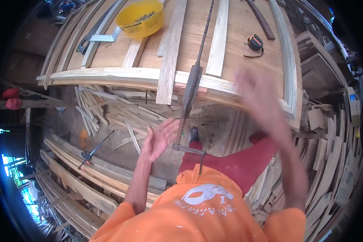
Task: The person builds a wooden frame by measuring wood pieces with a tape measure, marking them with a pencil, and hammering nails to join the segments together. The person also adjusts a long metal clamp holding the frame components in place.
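Wood shop, dirt floor littered with offcuts; stacked planks lower left, more stacked slats along the right.

Plywood workbench fills the top of the view. Curved pale wooden frame lies along its near edge and runs up the right side. Several loose wood strips lie on the bench: one wide strip overhangs the near edge, a paler one sits just right of it.

Long bar clamp hangs over the bench edge, bar running up across the bench, wooden handle at the frame, screw and foot below the edge near the person's torso. It looks set on the frame; exact bite point can't be told.

Person wears an orange shirt and red trousers.

Left hand: open, fingers spread, palm facing the clamp screw, just beside it, not gripping; contact can't be told.

Right hand: raised over the bench's near edge, motion-blurred, appears open, holding nothing.

Yellow bowl with small dark fasteners sits top left on the bench, metal square beside it. Tape measure on the right side of the bench. A second small clamp lies on the planks lower left.
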`<state>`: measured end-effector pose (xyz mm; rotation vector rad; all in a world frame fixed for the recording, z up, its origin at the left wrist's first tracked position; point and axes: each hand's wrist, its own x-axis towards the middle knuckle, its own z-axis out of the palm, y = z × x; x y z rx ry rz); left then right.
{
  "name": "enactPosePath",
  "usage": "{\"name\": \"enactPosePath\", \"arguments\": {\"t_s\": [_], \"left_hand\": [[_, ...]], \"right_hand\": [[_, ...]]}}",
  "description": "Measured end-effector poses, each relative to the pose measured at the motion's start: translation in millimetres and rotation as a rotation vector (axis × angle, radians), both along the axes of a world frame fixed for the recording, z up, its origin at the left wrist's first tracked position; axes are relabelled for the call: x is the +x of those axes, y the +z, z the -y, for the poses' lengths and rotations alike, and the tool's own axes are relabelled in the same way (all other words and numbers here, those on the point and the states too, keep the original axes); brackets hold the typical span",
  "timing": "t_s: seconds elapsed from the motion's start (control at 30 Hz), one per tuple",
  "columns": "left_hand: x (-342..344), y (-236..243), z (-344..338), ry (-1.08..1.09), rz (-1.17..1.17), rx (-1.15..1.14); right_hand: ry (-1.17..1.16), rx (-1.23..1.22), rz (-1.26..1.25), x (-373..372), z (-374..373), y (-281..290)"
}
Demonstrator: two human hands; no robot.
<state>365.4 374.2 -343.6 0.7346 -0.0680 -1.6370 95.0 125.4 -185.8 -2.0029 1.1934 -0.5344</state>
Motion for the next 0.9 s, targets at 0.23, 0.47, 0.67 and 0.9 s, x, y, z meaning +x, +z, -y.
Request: {"name": "enactPosePath", "arguments": {"t_s": [0.23, 0.47, 0.67, 0.9], "left_hand": [[-12, 25, 81, -0.351, 0.33, -0.315], [-39, 30, 85, -0.207, -0.195, -0.194], [-36, 26, 80, -0.202, -0.211, -0.164], [-36, 34, 79, -0.215, -0.161, -0.129]], "right_hand": [[-0.239, 0.483, 0.125, 53, -209, -64], [-0.459, 0.224, 0.215, 72, -219, -98], [-0.564, 0.521, 0.192, 70, -219, -112], [-0.566, 0.483, 0.122, 68, -210, -114]]}}
